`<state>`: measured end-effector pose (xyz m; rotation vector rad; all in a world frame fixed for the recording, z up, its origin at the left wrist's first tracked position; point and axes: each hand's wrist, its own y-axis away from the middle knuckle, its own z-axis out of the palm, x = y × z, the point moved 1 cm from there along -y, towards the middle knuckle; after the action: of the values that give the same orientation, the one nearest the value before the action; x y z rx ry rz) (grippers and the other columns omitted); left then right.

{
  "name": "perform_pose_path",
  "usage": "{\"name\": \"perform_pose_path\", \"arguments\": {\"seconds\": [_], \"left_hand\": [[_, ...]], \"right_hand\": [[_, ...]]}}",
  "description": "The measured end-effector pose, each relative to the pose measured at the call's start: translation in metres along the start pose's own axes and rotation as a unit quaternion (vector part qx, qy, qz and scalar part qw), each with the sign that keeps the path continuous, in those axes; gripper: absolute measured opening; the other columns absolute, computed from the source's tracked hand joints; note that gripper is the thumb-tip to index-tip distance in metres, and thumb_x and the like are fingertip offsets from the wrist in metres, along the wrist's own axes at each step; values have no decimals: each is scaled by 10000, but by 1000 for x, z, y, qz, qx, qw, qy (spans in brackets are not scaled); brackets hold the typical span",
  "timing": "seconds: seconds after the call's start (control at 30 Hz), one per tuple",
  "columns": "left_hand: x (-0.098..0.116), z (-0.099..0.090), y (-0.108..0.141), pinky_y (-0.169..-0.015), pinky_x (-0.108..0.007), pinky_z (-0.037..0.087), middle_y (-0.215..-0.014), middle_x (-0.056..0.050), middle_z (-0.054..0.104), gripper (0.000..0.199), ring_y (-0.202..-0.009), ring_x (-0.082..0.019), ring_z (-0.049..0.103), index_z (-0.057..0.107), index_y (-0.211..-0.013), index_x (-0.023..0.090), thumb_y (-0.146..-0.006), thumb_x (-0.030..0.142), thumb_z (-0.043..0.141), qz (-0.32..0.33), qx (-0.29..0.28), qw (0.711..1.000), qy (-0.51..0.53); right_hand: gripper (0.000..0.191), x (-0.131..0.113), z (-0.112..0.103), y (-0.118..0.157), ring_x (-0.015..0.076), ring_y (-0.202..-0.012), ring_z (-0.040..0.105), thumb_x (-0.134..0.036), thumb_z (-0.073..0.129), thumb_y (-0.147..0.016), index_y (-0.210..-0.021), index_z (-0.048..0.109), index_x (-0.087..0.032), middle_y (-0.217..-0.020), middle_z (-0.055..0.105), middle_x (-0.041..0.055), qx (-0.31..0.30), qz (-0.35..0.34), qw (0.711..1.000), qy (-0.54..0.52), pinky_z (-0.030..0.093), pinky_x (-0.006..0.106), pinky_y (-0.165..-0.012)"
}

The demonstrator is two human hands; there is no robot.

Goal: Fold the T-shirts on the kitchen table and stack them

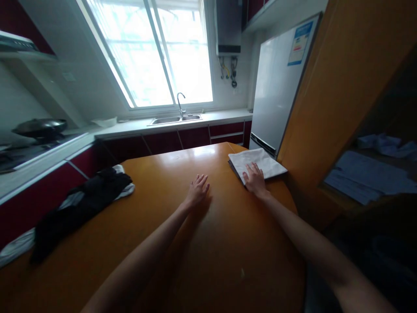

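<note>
In the head view, a brown wooden table (156,187) fills the foreground, its right edge curving round toward a wooden cabinet (329,95) and a white fridge (280,78). The folded cloth (269,163), white on top with a dark layer showing beneath, lies near the table's far right corner, its outer corner reaching the curved edge; whether it overhangs, I cannot tell. The right hand (256,179) rests palm down on the cloth's near left part, fingers apart and clamped on nothing. The left hand (198,190) is palm down over the middle of the table, well apart from the cloth, fingers extended and holding nothing; whether it touches the wood, I cannot tell. Bare wood gives it broad room leftward, as far as the dark and white clothes (87,195) heaped along the left edge, and a narrower strip toward the cloth. Past the table's far edge, a white counter (130,126) carries a steel sink (174,120) under the window (185,48).
</note>
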<state>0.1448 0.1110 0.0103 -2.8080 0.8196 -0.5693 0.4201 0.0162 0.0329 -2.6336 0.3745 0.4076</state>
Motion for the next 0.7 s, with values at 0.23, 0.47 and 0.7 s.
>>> {"name": "perform_pose_path", "arguments": {"seconds": [0.23,0.47,0.7], "left_hand": [[-54,-37,81,-1191,-605,221,-1583,-135,396,506,-1507,-321,260,495,-1462,160,-1021,367,358,-88,-14,995,-45],[-68,-63,124,-1193,-619,194,-1600,-119,371,510,-1511,-320,249,488,-1468,200,-997,373,400,-127,-5,989,-77],[-69,-55,140,-1208,-595,151,-1619,-99,332,539,-1520,-308,229,446,-1507,246,-995,406,390,-116,-32,989,-85]], "right_hand": [[561,-111,19,46,260,-1523,204,-396,404,-1008,-1512,434,-150,-1635,283,158,-91,-69,988,-101,175,461,-1209],[568,-191,51,79,279,-1523,206,-436,394,-1013,-1510,439,-164,-1646,251,164,-169,-92,970,-148,173,491,-1206],[601,-223,74,101,261,-1538,137,-442,424,-988,-1537,394,-201,-1659,223,136,-225,-118,964,-79,55,517,-1216]]}}
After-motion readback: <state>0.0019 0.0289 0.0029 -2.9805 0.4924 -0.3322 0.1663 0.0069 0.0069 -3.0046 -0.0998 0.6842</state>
